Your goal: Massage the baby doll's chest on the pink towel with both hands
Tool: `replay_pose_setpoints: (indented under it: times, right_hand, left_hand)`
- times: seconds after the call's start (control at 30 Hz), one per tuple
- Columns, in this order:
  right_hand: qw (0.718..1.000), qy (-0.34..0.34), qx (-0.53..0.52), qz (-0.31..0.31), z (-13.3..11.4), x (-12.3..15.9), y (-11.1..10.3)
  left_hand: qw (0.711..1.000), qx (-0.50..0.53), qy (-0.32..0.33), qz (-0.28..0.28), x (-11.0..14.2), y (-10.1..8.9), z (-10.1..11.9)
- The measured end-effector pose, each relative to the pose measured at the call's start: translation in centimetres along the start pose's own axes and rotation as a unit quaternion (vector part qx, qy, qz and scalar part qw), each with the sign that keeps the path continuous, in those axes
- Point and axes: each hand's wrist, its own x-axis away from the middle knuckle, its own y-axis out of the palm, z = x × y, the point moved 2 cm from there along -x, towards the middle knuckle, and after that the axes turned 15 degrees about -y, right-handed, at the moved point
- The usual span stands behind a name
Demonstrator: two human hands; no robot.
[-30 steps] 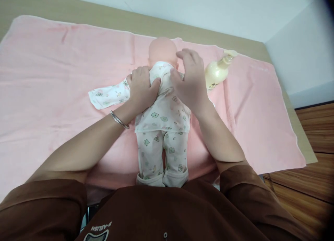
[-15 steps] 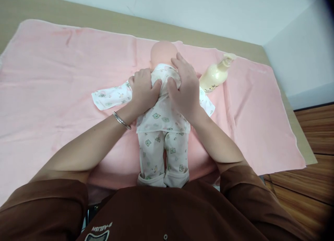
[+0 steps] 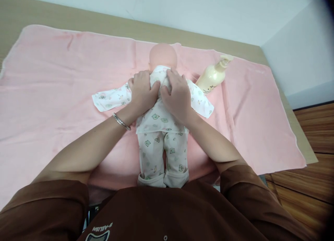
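We list 1 baby doll (image 3: 159,119) in printed pyjamas, face down on 1 pink towel (image 3: 52,77) on the bench (image 3: 78,29); our left hand (image 3: 142,91) and right hand (image 3: 176,95) press palm-down, close together, on its upper back; 1 pump bottle (image 3: 212,75) stands just beside.

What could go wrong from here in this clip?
The pump bottle sits close to the doll's outstretched sleeve, so a sideways move of the right hand might knock it. The metal bangle on the left hand is near the doll's printed suit and could perhaps snag it. The pink towel shows no fastening to the table, so pressing might rumple it.
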Motion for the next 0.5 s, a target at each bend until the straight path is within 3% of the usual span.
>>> replay_pose_setpoints:
  times: [0.1, 0.3, 0.5]
  right_hand:
    - [0.999, -0.007, -0.003, -0.040, 0.3, -0.2, 0.5]
    - [1.000, -0.007, -0.007, 0.018, 1.1, -0.8, -0.2]
    - [0.995, -0.023, 0.047, -0.086, -0.1, 0.1, 0.8]
  left_hand:
    - [1.000, -0.012, 0.002, 0.001, -0.1, -0.1, 0.1]
    - [0.998, -0.059, 0.007, -0.027, -0.3, -0.1, 0.4]
    - [0.998, -0.045, 0.011, -0.039, -0.6, -0.3, 0.3]
